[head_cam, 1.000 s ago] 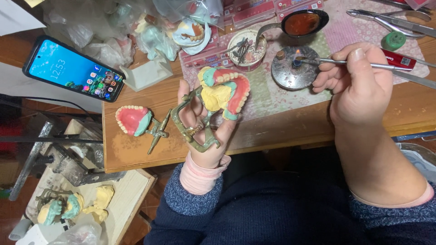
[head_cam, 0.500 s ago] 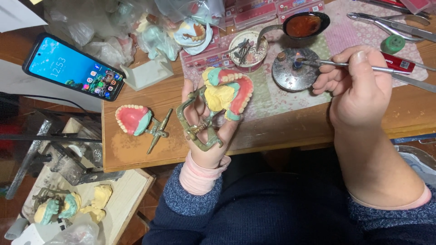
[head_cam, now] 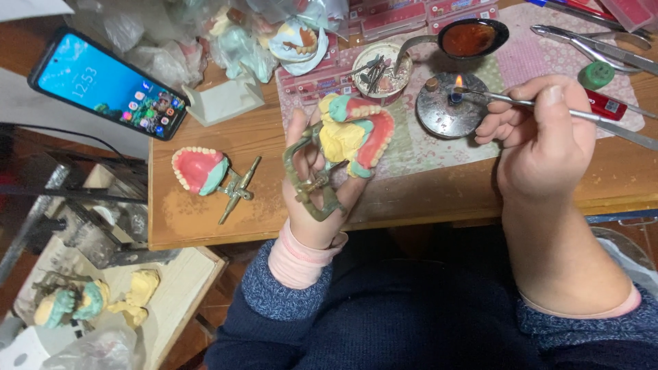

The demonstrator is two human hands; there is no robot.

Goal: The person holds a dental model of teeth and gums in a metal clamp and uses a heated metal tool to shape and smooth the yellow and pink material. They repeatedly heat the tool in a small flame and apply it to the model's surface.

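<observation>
Surface: wooden workbench (head_cam: 205, 212) seen from above, with a pink patterned mat (head_cam: 439, 147) over its far right part; your dark blue sweater fills the lower frame.
Left hand: your left hand (head_cam: 319, 199) is raised over the bench's near edge, fingers wrapped around a brass-coloured dental articulator (head_cam: 308, 181).
Held work: denture model (head_cam: 356, 133) of yellow stone with pink wax gums and a row of teeth, mounted on the articulator, above your palm and in front of the mat.
Right hand: your right hand (head_cam: 541, 133) has thumb and fingers pinched narrow around a slim metal wax instrument (head_cam: 562, 113).
Instrument tip: it reaches left into a small flame on the round metal spirit burner (head_cam: 445, 109), which stands on the mat.
Behind the burner: metal ladle (head_cam: 466, 38) holding reddish melted wax, and a small round dish (head_cam: 380, 68) of metal bits.
Left of your hand: second denture model (head_cam: 199, 168), pink with teeth, lying on the bench beside a small metal hinge part (head_cam: 236, 192).
Far left: smartphone (head_cam: 106, 82) with its screen lit, lying at an angle.
Far right: steel pliers (head_cam: 589, 44) and a green cap (head_cam: 596, 74) on the mat.
Lower shelf: more yellow and green stone casts (head_cam: 89, 301).
</observation>
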